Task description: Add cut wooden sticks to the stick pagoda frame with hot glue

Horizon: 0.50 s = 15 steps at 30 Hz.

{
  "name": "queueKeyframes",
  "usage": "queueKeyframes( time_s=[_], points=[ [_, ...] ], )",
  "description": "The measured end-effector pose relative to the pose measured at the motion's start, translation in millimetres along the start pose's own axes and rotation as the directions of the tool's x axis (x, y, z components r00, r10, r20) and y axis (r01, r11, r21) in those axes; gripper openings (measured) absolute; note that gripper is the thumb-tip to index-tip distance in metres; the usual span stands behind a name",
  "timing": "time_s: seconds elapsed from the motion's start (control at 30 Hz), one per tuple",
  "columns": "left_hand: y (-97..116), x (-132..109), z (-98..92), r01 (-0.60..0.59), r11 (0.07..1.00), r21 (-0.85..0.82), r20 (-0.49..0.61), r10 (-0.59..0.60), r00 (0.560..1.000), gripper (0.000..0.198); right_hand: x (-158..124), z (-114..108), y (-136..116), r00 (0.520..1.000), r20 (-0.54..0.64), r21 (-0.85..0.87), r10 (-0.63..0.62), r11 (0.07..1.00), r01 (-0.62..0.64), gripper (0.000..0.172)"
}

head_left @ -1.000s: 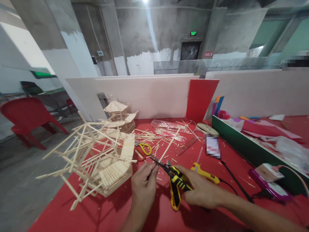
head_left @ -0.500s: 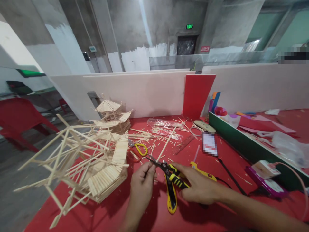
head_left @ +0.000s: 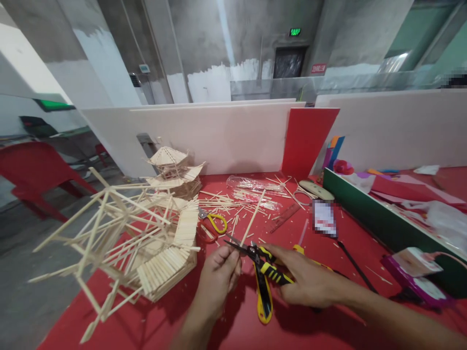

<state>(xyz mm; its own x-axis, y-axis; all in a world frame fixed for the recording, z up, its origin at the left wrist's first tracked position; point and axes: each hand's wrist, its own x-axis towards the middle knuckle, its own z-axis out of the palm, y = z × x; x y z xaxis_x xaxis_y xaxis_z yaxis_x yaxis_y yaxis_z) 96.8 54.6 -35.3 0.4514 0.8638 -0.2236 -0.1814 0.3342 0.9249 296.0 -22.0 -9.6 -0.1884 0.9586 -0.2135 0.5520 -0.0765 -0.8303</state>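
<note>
A clear plastic bag (head_left: 242, 183) with thin wooden sticks in it lay toward the back of the red table (head_left: 237, 335), loose sticks (head_left: 219, 200) scattered beside it. On the right, a low green board (head_left: 365, 228) edged off a heap of coloured paper (head_left: 408, 192) and a crumpled clear bag (head_left: 448, 218).

The left hand (head_left: 219, 274) came up from the lower edge, its thumb and fingers pinching the lower end of a single stick (head_left: 253, 218), which slanted up and away to the right. The right hand (head_left: 306, 279), its forearm reaching in from the lower right, was curled around the yellow-and-black pliers (head_left: 273, 273). Their dark tips pointed left and crossed the stick just above the left fingertips; whether they gripped it could not be told. A wooden stick model (head_left: 164, 270) stood left of the hands.
</note>
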Motion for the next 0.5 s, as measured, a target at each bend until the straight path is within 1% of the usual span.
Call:
queueKeyframes(
  time_s=[0.07, 0.13, 0.2, 0.3, 0.33, 0.37, 0.43, 0.47, 0.5],
  points=[
    [-2.7, 1.7, -1.3, -0.028, 1.0, 0.001, -0.045, 0.028, 0.999, 0.04, -1.5, -2.1, -1.2, 0.999, 0.034, 0.066, -0.002, 0.998, -0.001, 0.071],
    [-5.1, 3.3, -4.2, -0.053, 0.999, 0.013, -0.083, 0.054, 0.995, 0.039, -3.5, -3.7, -1.1, 0.997, 0.07, 0.142, 0.008, 0.99, -0.018, 0.071],
    [-6.9, 4.1, -7.4, -0.067, 0.997, 0.031, -0.106, 0.07, 0.992, 0.037, -5.3, -4.4, 1.0, 0.992, 0.112, 0.192, 0.055, 0.978, -0.076, 0.062],
    [-7.8, 3.4, -10.2, -0.075, 0.996, 0.042, -0.108, 0.079, 0.991, 0.034, -6.9, -2.4, 6.5, 0.978, 0.177, 0.284, 0.109, 0.946, -0.157, 0.045],
    [-7.8, 2.8, -10.6, -0.078, 0.996, 0.037, -0.104, 0.082, 0.991, 0.034, -7.2, -1.0, 8.5, 0.97, 0.215, 0.355, 0.116, 0.916, -0.188, 0.041],
    [-7.6, 2.3, -10.7, -0.084, 0.996, 0.029, -0.1, 0.086, 0.991, 0.035, -7.2, 0.4, 10.3, 0.958, 0.261, 0.446, 0.118, 0.865, -0.228, 0.038],
    [-7.7, 1.7, -10.8, -0.099, 0.995, 0.01, -0.093, 0.099, 0.991, 0.036, -5.6, 2.4, 12.8, 0.922, 0.363, 0.617, 0.133, 0.708, -0.344, 0.039],
    [-8.1, 1.8, -10.8, -0.107, 0.994, 0.004, -0.093, 0.107, 0.99, 0.036, -3.2, 2.2, 13.5, 0.903, 0.401, 0.666, 0.153, 0.629, -0.402, 0.042],
    [-9.0, 2.0, -10.8, -0.114, 0.993, 0.001, -0.096, 0.114, 0.989, 0.036, 0.9, 1.2, 13.8, 0.888, 0.424, 0.69, 0.179, 0.571, -0.444, 0.044]
  ],
)
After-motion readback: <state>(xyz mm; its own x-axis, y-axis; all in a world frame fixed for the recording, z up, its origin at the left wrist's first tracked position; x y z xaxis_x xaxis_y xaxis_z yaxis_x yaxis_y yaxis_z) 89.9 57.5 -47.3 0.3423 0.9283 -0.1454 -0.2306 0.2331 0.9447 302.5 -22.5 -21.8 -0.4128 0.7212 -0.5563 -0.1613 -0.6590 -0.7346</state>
